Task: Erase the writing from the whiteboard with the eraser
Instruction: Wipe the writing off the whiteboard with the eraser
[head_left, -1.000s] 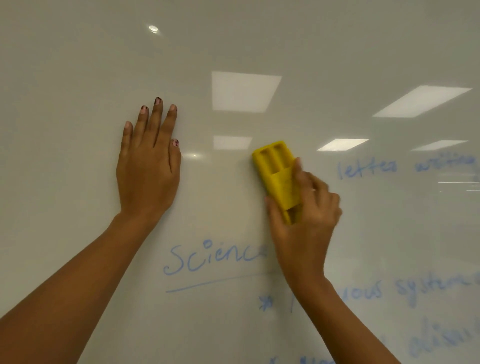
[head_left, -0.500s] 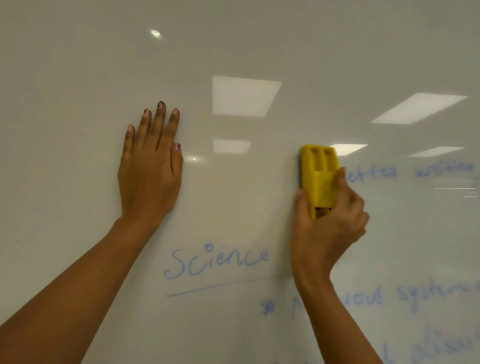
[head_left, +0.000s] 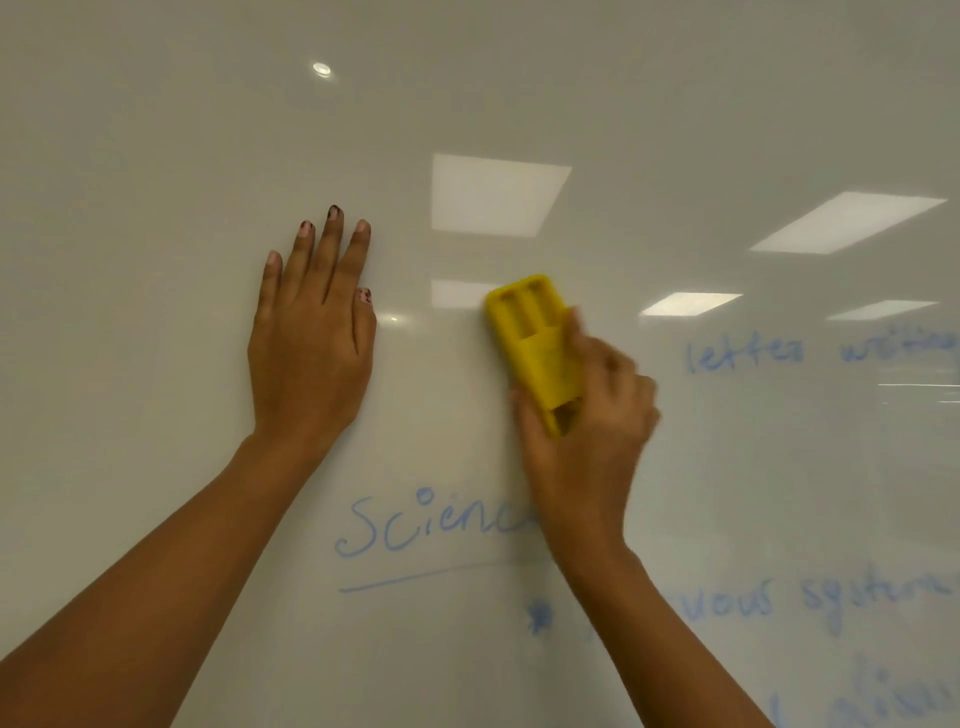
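Note:
A glossy whiteboard fills the view. My right hand grips the lower half of a yellow eraser, which lies tilted against the board at centre, its top leaning left. My left hand rests flat on the board to the left, fingers straight and pointing up. Blue writing remains: the underlined word "Science" below the hands, its end hidden by my right wrist, faint "letter writing" at the right, and "nervous system" lower right.
Ceiling light panels reflect in the board's surface, the largest reflection above the eraser. More smeared blue writing sits in the bottom right corner. The board's upper and left areas carry no writing.
My right hand has swept the eraser back to the left, from beside "letter" to the board's centre, and the eraser tilted. My left hand has stayed flat in place.

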